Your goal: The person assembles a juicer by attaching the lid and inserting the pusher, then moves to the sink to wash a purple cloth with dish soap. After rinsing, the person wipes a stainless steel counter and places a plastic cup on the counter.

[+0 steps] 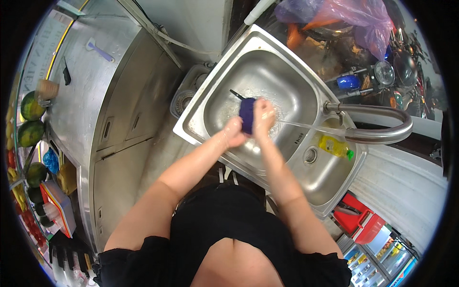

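Observation:
Over the basin of a steel sink [205,86], both my hands close around a dark purple cloth-like thing [246,114]. My left hand [233,134] grips its lower edge and my right hand [263,117] presses its right side. A thin stream of water [306,126] runs from the curved steel tap [377,125] toward my hands. A black handle [236,94] pokes out from behind the purple thing; I cannot tell what it belongs to.
A yellow dish-soap bottle [335,146] lies on the sink ledge under the tap. A steel cabinet counter [95,81] stands to the left with a lilac utensil [99,50] on it. Green fruit [29,119] lines the far left. A red crate [358,220] sits lower right.

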`<action>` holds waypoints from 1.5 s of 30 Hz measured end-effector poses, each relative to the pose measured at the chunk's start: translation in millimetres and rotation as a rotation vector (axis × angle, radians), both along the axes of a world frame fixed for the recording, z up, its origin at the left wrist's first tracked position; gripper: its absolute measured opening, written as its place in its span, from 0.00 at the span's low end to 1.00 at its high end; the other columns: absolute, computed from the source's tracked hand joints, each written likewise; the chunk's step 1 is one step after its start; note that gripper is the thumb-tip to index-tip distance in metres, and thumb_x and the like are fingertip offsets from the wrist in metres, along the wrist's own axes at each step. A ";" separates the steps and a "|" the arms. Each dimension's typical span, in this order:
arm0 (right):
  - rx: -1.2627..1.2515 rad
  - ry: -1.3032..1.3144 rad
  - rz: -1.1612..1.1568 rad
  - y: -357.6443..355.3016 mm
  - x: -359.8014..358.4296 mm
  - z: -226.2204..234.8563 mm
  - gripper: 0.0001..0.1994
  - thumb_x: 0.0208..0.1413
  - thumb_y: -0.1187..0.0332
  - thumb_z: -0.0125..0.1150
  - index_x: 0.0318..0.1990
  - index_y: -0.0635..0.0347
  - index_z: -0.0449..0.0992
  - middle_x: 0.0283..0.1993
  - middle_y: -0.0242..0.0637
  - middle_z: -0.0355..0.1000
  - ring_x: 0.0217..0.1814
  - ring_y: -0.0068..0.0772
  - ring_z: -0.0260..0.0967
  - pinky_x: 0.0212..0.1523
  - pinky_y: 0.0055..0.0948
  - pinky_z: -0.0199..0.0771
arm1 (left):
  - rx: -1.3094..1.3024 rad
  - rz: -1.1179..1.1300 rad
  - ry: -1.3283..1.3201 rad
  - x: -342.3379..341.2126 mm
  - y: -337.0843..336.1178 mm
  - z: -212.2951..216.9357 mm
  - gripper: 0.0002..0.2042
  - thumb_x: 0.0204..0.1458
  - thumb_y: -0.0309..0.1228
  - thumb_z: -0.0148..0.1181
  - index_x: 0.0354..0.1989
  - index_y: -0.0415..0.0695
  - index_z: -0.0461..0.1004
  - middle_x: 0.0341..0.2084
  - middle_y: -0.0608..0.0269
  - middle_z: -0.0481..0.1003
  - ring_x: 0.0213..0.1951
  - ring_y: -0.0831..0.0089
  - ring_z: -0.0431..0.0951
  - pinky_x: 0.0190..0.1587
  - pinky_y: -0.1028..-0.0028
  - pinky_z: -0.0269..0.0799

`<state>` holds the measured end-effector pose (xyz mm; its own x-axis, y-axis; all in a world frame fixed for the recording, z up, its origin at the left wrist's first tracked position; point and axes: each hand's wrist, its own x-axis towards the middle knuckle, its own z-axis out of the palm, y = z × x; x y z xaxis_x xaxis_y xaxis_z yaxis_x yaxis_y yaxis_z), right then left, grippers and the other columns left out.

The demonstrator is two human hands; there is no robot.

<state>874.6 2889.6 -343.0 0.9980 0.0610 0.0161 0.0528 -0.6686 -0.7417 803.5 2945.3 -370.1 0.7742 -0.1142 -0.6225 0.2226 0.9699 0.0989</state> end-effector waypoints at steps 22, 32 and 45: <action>0.809 0.685 0.085 -135.7 3.6 19.4 0.16 0.42 0.75 0.64 0.41 0.63 0.70 0.36 0.32 0.71 0.38 0.25 0.68 0.43 0.23 0.67 | 1.572 -0.713 -0.310 -14.7 77.1 39.7 0.21 0.33 0.14 0.51 0.41 0.40 0.72 0.46 0.58 0.68 0.46 0.71 0.69 0.46 0.77 0.64; 0.274 -0.022 0.663 -42.2 -91.7 48.2 0.08 0.38 0.75 0.61 0.24 0.60 0.66 0.23 0.44 0.67 0.27 0.42 0.67 0.31 0.34 0.65 | -0.113 -0.351 0.214 -2.4 -14.3 -16.6 0.15 0.52 0.42 0.52 0.41 0.44 0.66 0.33 0.59 0.70 0.41 0.60 0.73 0.43 0.69 0.72; 0.015 0.315 -0.110 -38.6 -4.8 0.7 0.25 0.52 0.47 0.46 0.28 0.64 0.75 0.29 0.57 0.71 0.32 0.57 0.69 0.37 0.46 0.66 | 0.097 -0.217 0.007 -20.1 -19.0 28.2 0.21 0.55 0.45 0.45 0.50 0.45 0.65 0.47 0.59 0.69 0.49 0.63 0.68 0.56 0.57 0.58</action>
<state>869.8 2850.9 -342.3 0.9546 -0.0450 -0.2945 -0.2525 -0.6465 -0.7199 783.4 2926.3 -342.0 0.7334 -0.2169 -0.6442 0.4261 0.8851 0.1871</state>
